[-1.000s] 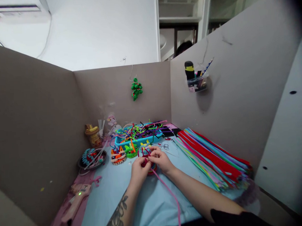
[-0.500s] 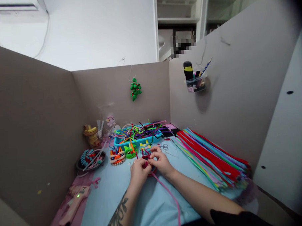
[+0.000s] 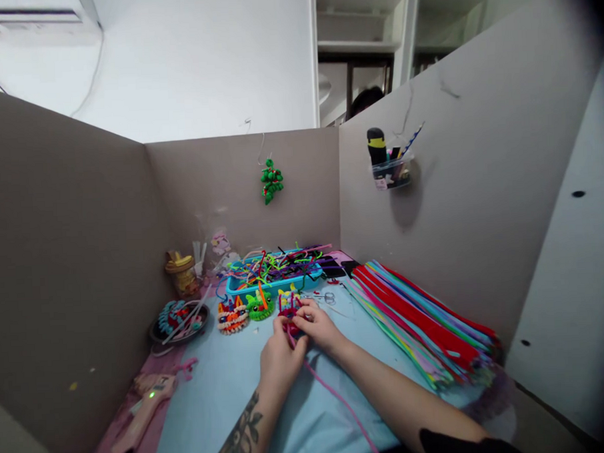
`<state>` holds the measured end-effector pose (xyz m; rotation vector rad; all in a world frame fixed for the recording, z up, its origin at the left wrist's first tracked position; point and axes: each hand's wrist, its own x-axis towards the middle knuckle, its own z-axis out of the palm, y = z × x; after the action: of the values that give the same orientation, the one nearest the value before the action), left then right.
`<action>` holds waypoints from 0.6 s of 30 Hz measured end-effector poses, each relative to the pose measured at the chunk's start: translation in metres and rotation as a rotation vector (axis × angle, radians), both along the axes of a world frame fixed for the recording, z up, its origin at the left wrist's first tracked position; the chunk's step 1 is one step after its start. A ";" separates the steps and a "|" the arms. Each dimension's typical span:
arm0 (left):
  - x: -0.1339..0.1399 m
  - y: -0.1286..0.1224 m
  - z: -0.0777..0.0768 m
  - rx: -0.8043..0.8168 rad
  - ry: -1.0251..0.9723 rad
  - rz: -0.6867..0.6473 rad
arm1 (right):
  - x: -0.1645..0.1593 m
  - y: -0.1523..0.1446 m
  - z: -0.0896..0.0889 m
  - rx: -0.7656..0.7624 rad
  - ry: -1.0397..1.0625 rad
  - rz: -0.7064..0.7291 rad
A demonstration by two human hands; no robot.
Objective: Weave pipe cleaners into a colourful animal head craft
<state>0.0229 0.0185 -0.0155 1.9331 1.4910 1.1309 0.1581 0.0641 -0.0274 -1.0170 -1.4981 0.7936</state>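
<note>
Between my hands is a small dark red and magenta pipe-cleaner piece, with stems sticking up from its top. My left hand is closed on its near left side, fingers curled around it. My right hand pinches its right side with thumb and fingers. A long pink pipe cleaner trails from the piece toward the table's front edge. Just beyond stand finished-looking pipe-cleaner figures: an orange and cream one, a green one and a yellow and blue one. My fingers partly hide the piece.
A blue tray of loose pipe cleaners stands at the back. Bundled pipe cleaners lie right; scissors rest behind my right hand. Left are a dark bowl, a cup and a pink glue gun. Partition walls surround the table.
My left hand has turned and its fingers have shifted, showing more of the red piece. My right hand has lowered slightly. The pink stem's tail has swung right.
</note>
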 end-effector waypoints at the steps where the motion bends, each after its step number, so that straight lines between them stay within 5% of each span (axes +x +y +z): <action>1: 0.000 0.001 -0.001 0.001 -0.012 -0.005 | 0.000 0.000 0.000 0.003 -0.025 0.007; 10: -0.012 0.009 0.005 -0.009 -0.150 -0.079 | -0.002 -0.007 0.007 0.066 -0.136 -0.100; 18: -0.035 0.027 0.010 0.065 0.099 -0.038 | 0.006 -0.005 0.012 0.074 -0.084 0.023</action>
<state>-0.0124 0.0457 -0.0053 2.0806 1.4784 1.0945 0.1636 0.0594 -0.0158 -0.9905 -1.6019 0.7138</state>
